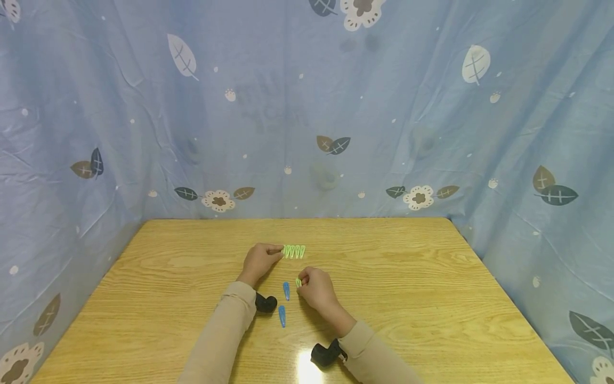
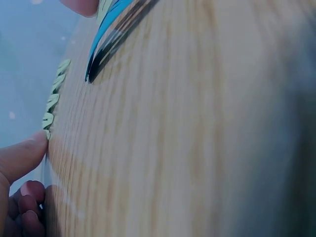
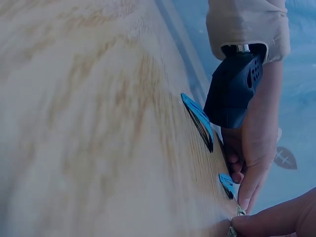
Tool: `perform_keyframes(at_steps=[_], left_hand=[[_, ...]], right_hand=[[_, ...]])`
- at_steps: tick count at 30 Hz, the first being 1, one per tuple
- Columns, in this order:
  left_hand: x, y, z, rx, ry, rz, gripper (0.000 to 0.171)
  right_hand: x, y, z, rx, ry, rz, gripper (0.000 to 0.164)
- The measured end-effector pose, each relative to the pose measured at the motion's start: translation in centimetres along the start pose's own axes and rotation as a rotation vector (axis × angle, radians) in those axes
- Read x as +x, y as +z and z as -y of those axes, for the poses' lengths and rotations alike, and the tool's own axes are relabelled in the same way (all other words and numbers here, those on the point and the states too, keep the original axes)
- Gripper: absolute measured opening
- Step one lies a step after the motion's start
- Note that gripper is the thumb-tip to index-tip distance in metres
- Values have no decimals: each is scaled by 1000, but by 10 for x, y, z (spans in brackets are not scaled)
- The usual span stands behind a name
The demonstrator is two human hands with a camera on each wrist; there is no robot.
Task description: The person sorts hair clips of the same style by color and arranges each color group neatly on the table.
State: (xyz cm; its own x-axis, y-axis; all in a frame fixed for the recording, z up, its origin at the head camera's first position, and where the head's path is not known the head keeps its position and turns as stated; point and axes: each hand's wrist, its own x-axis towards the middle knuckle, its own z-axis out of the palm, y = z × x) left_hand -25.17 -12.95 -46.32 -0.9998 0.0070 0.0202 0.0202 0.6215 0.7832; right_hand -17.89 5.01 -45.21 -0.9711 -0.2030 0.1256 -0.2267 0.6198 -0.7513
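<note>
A row of several light green snap hair clips stands side by side toward the back of the table. At the row's left end, my left hand pinches the outermost clip between thumb and finger; in the left wrist view its thumb is right on that clip. Closer to me, my right hand pinches another green hair clip, partly hidden by the fingers. Two blue hair clips lie between the arms, the farther blue clip beside the right fingertips and the nearer blue clip below it.
The wooden table reaches back to a blue patterned curtain, which also hangs along both sides. Black wrist cameras, one on the left wrist and one on the right, jut out near the blue clips.
</note>
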Motion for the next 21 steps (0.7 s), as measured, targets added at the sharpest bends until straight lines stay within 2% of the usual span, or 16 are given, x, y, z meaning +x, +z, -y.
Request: perform_keyframes(at_steps=[11, 16, 21], left_hand=[[1, 0, 1, 9, -21, 12, 27], [2, 0, 1, 18, -15, 6, 27], [1, -1, -1, 15, -12, 6, 27]], right_hand=[[3, 1, -12, 171, 33, 12, 19], [4, 0, -17, 320, 97, 17, 24], [5, -2, -16, 449, 135, -18, 27]])
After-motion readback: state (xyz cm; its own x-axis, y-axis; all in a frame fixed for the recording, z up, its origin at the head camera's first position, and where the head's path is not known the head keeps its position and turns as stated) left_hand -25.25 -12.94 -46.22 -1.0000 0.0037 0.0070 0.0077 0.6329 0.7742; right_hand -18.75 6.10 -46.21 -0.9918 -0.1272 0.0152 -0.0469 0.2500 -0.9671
